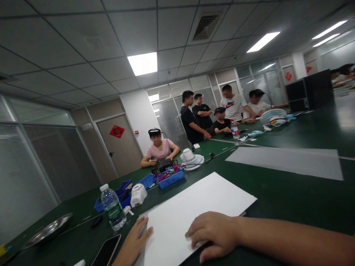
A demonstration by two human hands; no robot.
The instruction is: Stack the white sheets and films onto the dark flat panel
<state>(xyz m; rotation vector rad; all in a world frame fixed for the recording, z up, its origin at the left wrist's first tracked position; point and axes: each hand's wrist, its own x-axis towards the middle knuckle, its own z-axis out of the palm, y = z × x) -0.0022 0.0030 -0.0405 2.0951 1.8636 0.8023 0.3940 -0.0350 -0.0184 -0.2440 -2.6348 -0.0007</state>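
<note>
Large white rectangular paper sheet (191, 203) flat on the dark green worktop (288, 201), directly in front of the person, under both hands. Long axis runs obliquely, near left to far right. Left hand (134, 238) at its left edge, thumb parted from the fingers, nothing seen gripped. Right hand (213, 231) palm-down over the near right edge, fingers loosely curled on the paper, thumb apart, no grip visible. Both touch it, so neither hand is nearer. Greyish edges poke out underneath; can't tell what.

Containers: blue plastic bin with red wires (170, 181) past the sheet's far left side; another blue plastic bin (146, 181) just left of it, contents unclear. More dark blue bins sit behind the clear plastic bottle with green label (114, 210), left of the sheet. Shallow round metal tray (59, 220) far left, contents can't be made out.
</note>
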